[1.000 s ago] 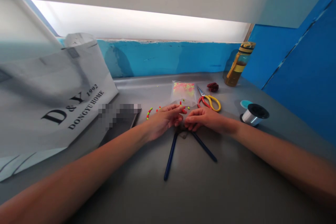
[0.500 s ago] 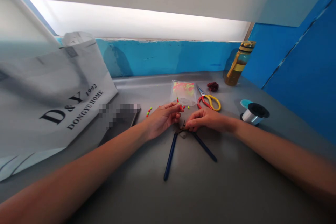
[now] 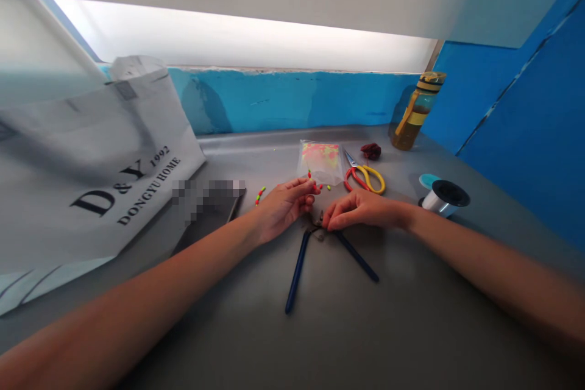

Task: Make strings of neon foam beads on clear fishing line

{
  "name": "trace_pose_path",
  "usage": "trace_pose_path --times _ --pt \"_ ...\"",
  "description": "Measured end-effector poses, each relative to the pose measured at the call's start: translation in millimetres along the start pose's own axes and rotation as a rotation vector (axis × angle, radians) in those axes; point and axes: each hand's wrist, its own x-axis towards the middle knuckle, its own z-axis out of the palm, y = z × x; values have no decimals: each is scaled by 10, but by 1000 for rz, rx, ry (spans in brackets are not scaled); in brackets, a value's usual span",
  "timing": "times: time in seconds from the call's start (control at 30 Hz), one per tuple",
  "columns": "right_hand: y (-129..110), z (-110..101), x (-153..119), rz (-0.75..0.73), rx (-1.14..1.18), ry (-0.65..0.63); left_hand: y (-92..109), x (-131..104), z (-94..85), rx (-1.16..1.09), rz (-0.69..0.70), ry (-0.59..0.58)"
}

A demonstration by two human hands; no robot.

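seems mid-stringing; pinches red and green beads (image 3: pixel 309 174) in the closed grip of the left hand (image 3: pixel 286 207), beyond the blue-handled pliers (image 3: pixel 298 271); bunches the right hand (image 3: pixel 354 210) closed beside the pliers' head, cannot tell around what; likely calls for steady alignment.

- Left hand (image 3: pixel 284 210): bare and slim-fingered.
- Right hand (image 3: pixel 359 210): bare, likewise slim-fingered.
- Left forearm (image 3: pixel 159 294): uncovered along its visible length, slender, tapering toward the hand.
- Right forearm (image 3: pixel 475 256): also uncovered, slender and tapering.
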Motion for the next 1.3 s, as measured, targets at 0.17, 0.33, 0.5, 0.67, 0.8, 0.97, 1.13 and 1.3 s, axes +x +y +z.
trace_pose_path --times 0.17,0.33,0.5,0.67,0.8,0.97,1.13,1.3 --pt "-4 51 10 46 84 61 0 -2 11 14 -1 9" --pt "-12 128 46 80 190 158 15 -23 32 89 8 -14" --pt "11 138 63 65 287 205 16 -37 35 204 17 -54" --pt "23 139 56 50 269 211 -6 -28 13 290 -12 -98" --pt "18 148 55 38 264 214 -9 -19 11 277 -11 -50" --pt "26 145 61 21 244 210 -11 -19 14 256 -6 -53" --pt "49 134 66 21 250 214 0 -36 28 272 4 -94" --pt "41 126 61 30 289 217 14 -56 66 270 18 -138"
